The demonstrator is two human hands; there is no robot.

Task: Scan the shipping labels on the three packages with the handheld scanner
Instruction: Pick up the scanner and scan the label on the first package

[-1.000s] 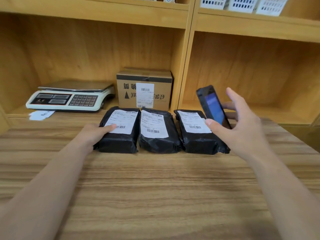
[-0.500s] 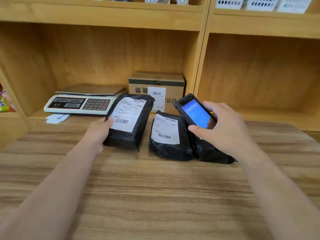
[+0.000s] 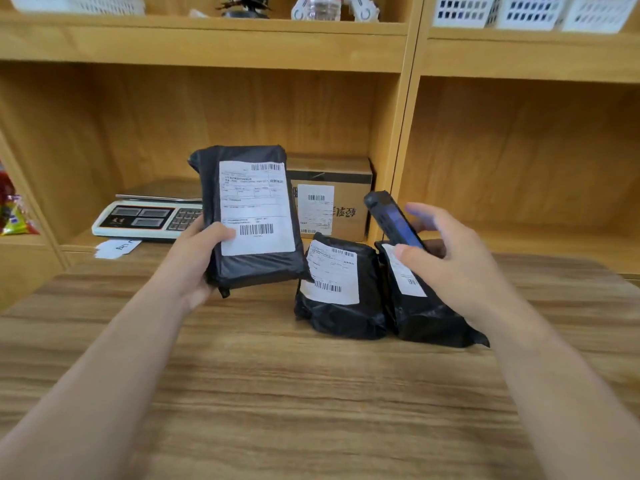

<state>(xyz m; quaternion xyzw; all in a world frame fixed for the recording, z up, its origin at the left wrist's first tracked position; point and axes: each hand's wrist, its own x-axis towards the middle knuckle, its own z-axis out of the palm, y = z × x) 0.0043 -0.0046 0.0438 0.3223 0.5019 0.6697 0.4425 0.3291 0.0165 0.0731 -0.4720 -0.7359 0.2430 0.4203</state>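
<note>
My left hand (image 3: pixel 199 258) holds the left black package (image 3: pixel 249 216) upright above the wooden table, its white shipping label (image 3: pixel 256 207) facing me. The middle black package (image 3: pixel 337 289) and the right black package (image 3: pixel 422 306) lie side by side on the table, labels up. In my right hand (image 3: pixel 453 268) is the dark handheld scanner (image 3: pixel 393 220), tilted, its lit screen partly visible, above the right package and to the right of the raised one. My fingers hide part of the right package's label.
A cardboard box (image 3: pixel 332 199) with its own label stands in the shelf behind the packages. A white weighing scale (image 3: pixel 149 218) sits at the left with a paper slip (image 3: pixel 116 247) in front. White baskets (image 3: pixel 530 10) fill the top shelf. The wooden table (image 3: pixel 277 393) spreads toward me.
My left hand has lifted the left package from the table and stood it upright. My right hand has swung the scanner from lying low over the right package to a raised, tilted pose.
</note>
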